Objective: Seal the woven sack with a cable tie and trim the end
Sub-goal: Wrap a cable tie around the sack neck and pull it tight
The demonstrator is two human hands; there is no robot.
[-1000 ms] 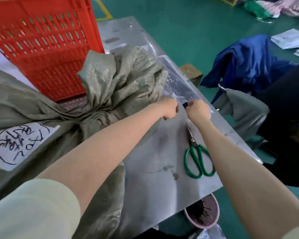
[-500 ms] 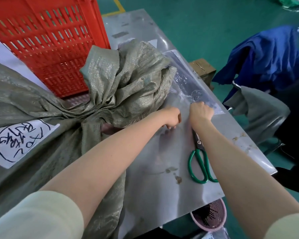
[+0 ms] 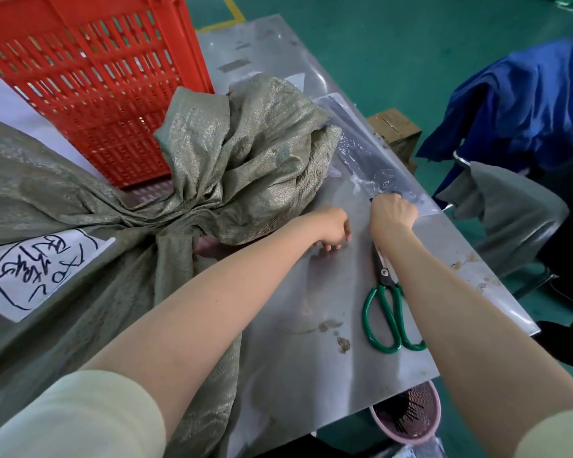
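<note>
The grey-green woven sack (image 3: 80,200) lies across the table's left side, its neck gathered and its bunched top (image 3: 252,150) flopped to the right. A clear plastic bag of black cable ties (image 3: 374,166) lies along the table's far right edge. My right hand (image 3: 392,214) is a fist at that bag's near end, and a dark cable tie tip (image 3: 371,200) shows beside its knuckles. My left hand (image 3: 333,231) rests with curled fingers on the table beside the sack top, with nothing visible in it. Green-handled scissors (image 3: 382,314) lie shut under my right forearm.
A red slotted crate (image 3: 90,77) stands behind the sack. The steel table (image 3: 298,358) ends just right of the scissors. A pink mesh basket (image 3: 407,414) sits below the table's front corner. A chair draped with blue cloth (image 3: 523,104) stands to the right.
My left hand has drawn back from my right hand toward the sack top. My right hand stays clenched at the near end of the cable tie bag.
</note>
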